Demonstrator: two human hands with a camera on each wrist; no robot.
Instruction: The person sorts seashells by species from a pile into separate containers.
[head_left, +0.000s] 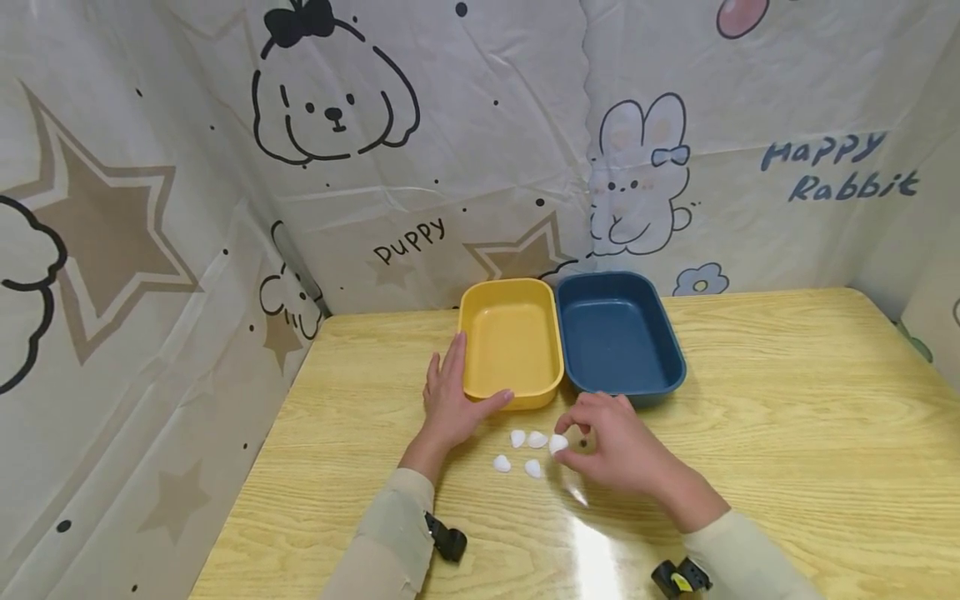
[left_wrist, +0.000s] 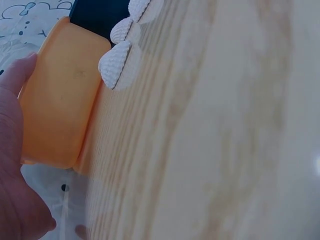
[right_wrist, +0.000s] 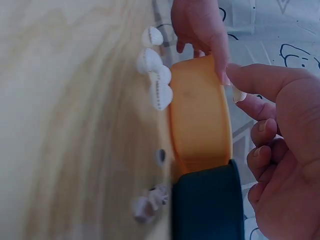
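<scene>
My right hand [head_left: 618, 446] pinches a white seashell [head_left: 558, 444] between thumb and fingertips, just in front of the bins. In the right wrist view only part of this held shell [right_wrist: 239, 95] shows beside the thumb. My left hand [head_left: 453, 408] rests at the near left corner of a yellow bin [head_left: 512, 398], with its fingers along the left side and the thumb across the front rim. Several more white ribbed seashells [head_left: 502, 463] lie on the table between the hands. The left wrist view shows one shell [left_wrist: 114, 65] close up.
A dark blue bin [head_left: 672, 367] stands right against the yellow one, both near the patterned cloth [head_left: 450, 125] at the back. Beside my right hand is a small dark object [head_left: 583, 443]. More small pale and dark pieces [right_wrist: 152, 200] lie before the blue bin.
</scene>
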